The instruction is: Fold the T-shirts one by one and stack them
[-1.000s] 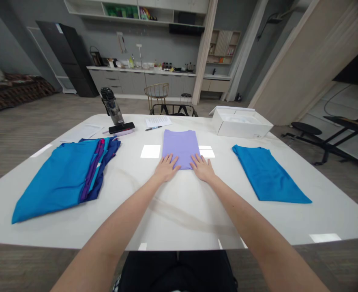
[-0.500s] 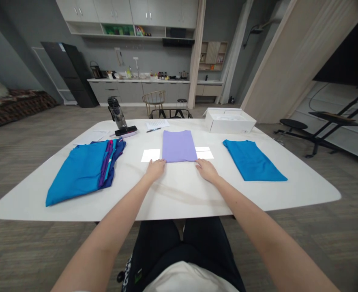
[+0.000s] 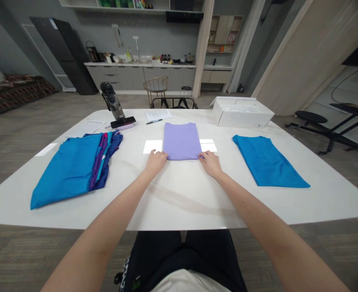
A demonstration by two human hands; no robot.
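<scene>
Left hand (image 3: pixel 156 163) and right hand (image 3: pixel 211 164) lay loosely open, grasping nothing, touching the near edge of one folded lilac T-shirt (image 3: pixel 180 141) on the white table (image 3: pixel 179 207), between one folded blue shirt (image 3: pixel 265 162) and one pile of blue garments (image 3: pixel 72 170).

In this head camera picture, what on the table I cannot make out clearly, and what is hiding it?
All in the head view:
Inside of the white box: its wall hides most; only something white shows.
Writing on the paper sheet: too small to read.
Lower layers of the clothes stack: the top blue cloth covers them.
Purple shirt's bottom corners: partly hidden by the left hand and right hand.
</scene>
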